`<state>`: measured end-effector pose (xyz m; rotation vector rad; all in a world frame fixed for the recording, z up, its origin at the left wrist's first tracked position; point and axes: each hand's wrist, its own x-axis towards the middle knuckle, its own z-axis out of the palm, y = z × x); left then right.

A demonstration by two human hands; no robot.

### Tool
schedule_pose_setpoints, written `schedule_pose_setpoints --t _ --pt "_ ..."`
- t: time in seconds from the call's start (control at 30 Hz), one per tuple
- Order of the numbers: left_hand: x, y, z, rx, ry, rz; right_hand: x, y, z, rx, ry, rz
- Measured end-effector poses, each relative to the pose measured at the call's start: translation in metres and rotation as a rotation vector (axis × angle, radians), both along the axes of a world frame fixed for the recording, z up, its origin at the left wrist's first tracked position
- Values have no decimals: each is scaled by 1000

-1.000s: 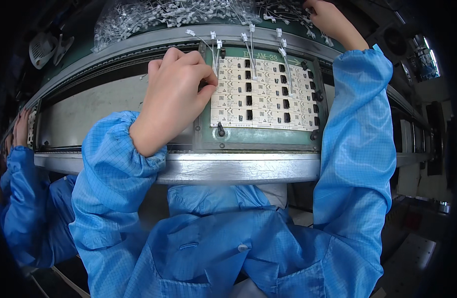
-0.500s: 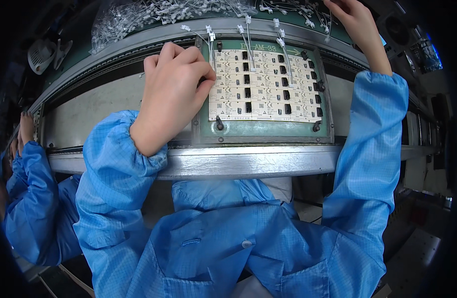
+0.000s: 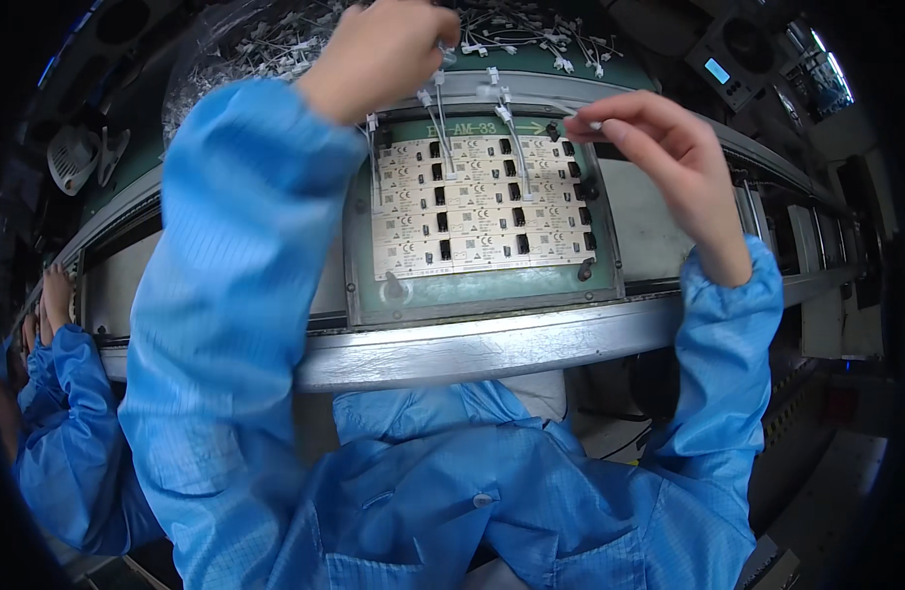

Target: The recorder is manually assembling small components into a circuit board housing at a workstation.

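Observation:
A panel of white circuit boards (image 3: pixel 477 246) with black components sits in a green fixture (image 3: pixel 482 297). Thin wires with white plugs, such as one connector cable (image 3: pixel 516 143), stand on its upper part and reach past its far edge. My right hand (image 3: pixel 674 157) is raised over the fixture's far right corner. Its thumb and forefinger pinch the end of a white connector cable (image 3: pixel 556 102), which trails left in a blur. My left hand (image 3: pixel 384 54) is beyond the fixture's far edge, beside the cable pile. Its fingers are curled and partly smeared, so their grip is unclear.
Loose connector cables (image 3: pixel 546 39) lie heaped along the back, some in a clear plastic bag (image 3: pixel 192 84). A metal rail (image 3: pixel 482 352) runs in front of the fixture. At the far left is another person's hand (image 3: pixel 56 295). A device with a lit screen (image 3: pixel 716 71) stands at back right.
My left hand has left the panel's left side for the cable pile. My right hand has come down from the pile toward the fixture with a cable. The whole view has shifted.

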<state>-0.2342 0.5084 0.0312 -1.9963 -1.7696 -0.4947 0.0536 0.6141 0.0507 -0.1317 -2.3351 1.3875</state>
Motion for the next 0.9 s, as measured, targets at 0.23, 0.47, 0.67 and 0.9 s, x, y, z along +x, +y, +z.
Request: schedule_pose_setpoints --t 0.23,0.47,0.67,0.9 --pt "-18 70 -23 -119 515 -3 -3 -29 -28 246 0 -301" --pt "-27 63 -11 -28 141 -360 -1 -36 -43 313 -149 -235" --pt "-12 52 10 -154 -671 -141 1 -44 -50 694 -112 -313" --pt "18 -19 40 -371 -1231 -468 7 -44 -57 600 -198 -283"
